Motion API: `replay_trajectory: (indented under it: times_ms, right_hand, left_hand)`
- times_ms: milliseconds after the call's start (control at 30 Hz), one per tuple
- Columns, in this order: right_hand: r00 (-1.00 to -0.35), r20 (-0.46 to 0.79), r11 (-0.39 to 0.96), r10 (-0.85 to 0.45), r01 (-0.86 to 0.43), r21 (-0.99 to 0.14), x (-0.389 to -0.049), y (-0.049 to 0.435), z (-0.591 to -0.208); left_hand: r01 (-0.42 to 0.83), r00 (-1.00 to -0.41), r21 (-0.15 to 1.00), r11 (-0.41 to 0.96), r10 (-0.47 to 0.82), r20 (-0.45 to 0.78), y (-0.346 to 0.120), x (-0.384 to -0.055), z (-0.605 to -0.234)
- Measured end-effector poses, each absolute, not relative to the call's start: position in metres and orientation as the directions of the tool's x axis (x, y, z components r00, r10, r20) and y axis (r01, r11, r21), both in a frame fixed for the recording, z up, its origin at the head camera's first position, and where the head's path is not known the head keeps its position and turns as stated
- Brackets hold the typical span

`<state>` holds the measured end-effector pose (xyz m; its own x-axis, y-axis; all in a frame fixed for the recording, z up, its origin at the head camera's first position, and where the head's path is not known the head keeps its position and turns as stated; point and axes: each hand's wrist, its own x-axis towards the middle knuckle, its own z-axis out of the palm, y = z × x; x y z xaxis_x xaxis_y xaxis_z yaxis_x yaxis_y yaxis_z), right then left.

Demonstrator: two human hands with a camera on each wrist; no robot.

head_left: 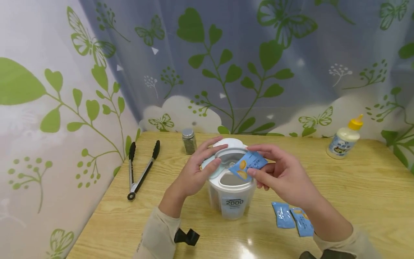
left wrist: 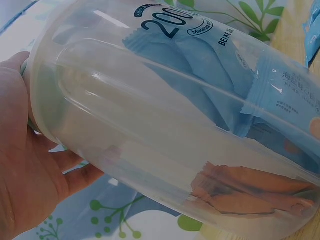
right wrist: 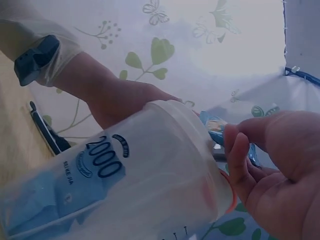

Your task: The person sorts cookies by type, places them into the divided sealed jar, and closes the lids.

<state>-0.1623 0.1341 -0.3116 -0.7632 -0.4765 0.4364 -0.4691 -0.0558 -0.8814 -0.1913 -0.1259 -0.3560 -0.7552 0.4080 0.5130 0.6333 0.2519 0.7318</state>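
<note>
A clear plastic storage container (head_left: 233, 201) marked 2000 stands on the table, its white lid (head_left: 237, 187) showing open compartments. My left hand (head_left: 197, 172) holds its upper left side, thumb near the opening and fingers around the rim. Between thumb and fingers, my right hand (head_left: 284, 174) pinches a blue snack packet (head_left: 248, 165) over the opening. Through the container wall in the left wrist view, blue packets (left wrist: 195, 75) show in one compartment and orange-brown packets (left wrist: 250, 190) in another. Two more blue packets (head_left: 283, 215) lie on the table below my right hand.
Black-tipped tongs (head_left: 142, 172) lie spread at the left. A small spice jar (head_left: 189, 141) with a grey lid stands behind the container. At the back right is a bottle (head_left: 343, 142) with a yellow nozzle. A patterned curtain (head_left: 233, 64) hangs behind the table (head_left: 355, 194).
</note>
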Motion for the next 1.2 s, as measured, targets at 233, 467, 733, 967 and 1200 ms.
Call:
replay_trajectory:
  times_ms: [233,467,733,967,1200]
  right_hand:
    - [-0.759,0.413,0.065,-0.503,-0.510,-0.858,-0.156,0.128,-0.317]
    - [-0.767,0.381,0.079,-0.517,-0.486,-0.870,-0.155,0.131,-0.319]
    - [-0.739,0.406,-0.033,-0.538,-0.463,-0.886,-0.159,0.134,-0.325]
    - [-0.759,0.356,-0.115,-0.545,-0.354,-0.928,-0.163,0.147,-0.330]
    - [-0.727,0.404,-0.200,-0.555,-0.354,-0.914,-0.166,0.169,-0.338]
  left_hand:
    - [0.629,-0.756,0.734,0.255,0.421,0.501,-0.125,-0.191,-0.354]
    - [0.635,-0.752,0.731,0.250,0.416,0.511,-0.124,-0.190,-0.355]
    - [0.633,-0.755,0.730,0.257,0.415,0.508,-0.124,-0.189,-0.356]
    - [0.625,-0.763,0.736,0.261,0.405,0.504,-0.124,-0.189,-0.355]
    - [0.616,-0.769,0.743,0.262,0.404,0.495,-0.124,-0.190,-0.355]
